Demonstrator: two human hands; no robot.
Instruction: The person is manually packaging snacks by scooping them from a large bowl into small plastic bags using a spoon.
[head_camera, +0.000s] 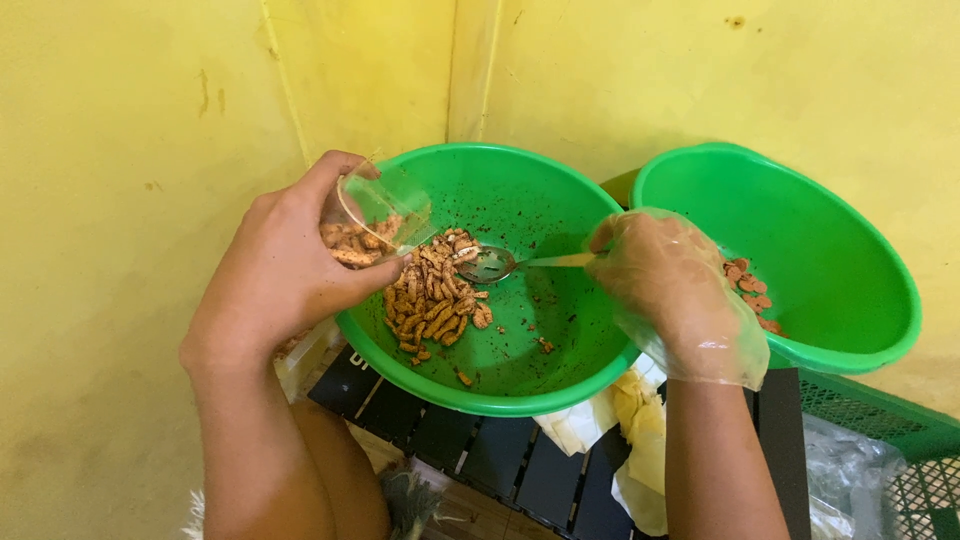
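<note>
The snack pieces (432, 295) lie in a heap in the near bowl (520, 385), on its left side, close under the rim. They are small, orange-brown and curved, too many to count. The spoon (487, 264) lies almost flat, with its long handle running left to right and its round end touching the right edge of the heap. The right hand (672, 290) wears a thin clear glove and is closed around the handle at its right end, so the heap lies to the left of that grip. The left hand (280, 265) is nearer the heap. It is wrapped tight around 1 clear cup (372, 222), tipped on its side over the bowl's left rim, with its open mouth facing the heap and some pieces already inside. There are 2 green bowls. The far bowl (860, 355) sits to the right, touching the near one, with a few reddish pieces (750, 290) at its left side. Both bowls rest on a dark slatted rack (480, 455) in a yellow wall (120, 130) corner, with a yellow cloth (640, 425) under the near bowl's right edge.
</note>
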